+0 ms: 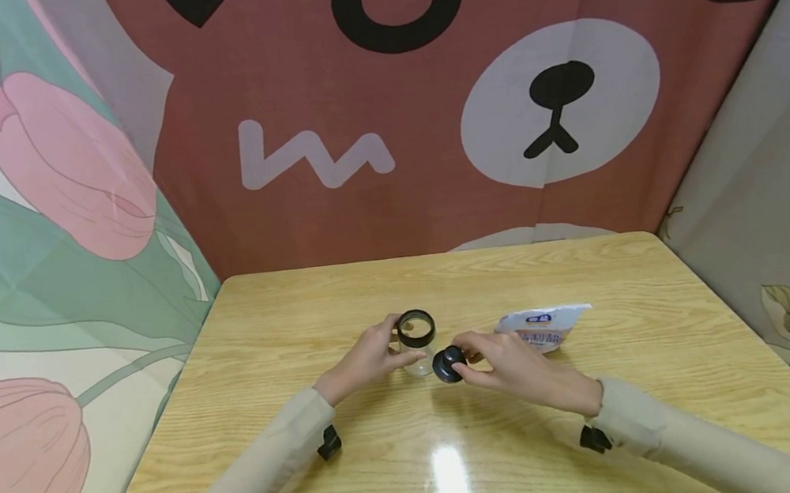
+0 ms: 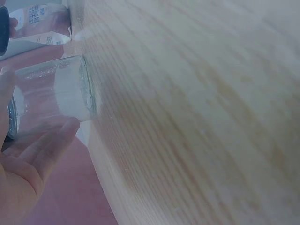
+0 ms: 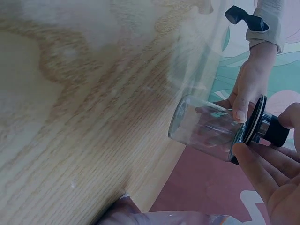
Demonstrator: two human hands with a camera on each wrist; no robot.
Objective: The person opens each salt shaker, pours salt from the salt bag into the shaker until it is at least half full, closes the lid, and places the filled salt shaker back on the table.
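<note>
A clear glass jar [image 1: 418,366] with a black collar [image 1: 418,342] stands upright on the table, its mouth uncovered. My left hand [image 1: 365,360] grips it from the left, thumb on the near side and fingers behind. In the left wrist view the glass jar [image 2: 44,93] shows nothing inside. My right hand [image 1: 521,369] pinches a round black lid [image 1: 448,365] by its knob, just right of the jar and tilted. From the right wrist, the lid [image 3: 256,121] overlaps the jar's collar end, with the knob [image 3: 275,131] between thumb and fingers.
A white and pinkish printed pouch [image 1: 544,327] stands on the table just behind my right hand. The wooden table [image 1: 303,477] ends at a cloth backdrop [image 1: 427,211] with a bear face. Flowered cloth hangs on the left side.
</note>
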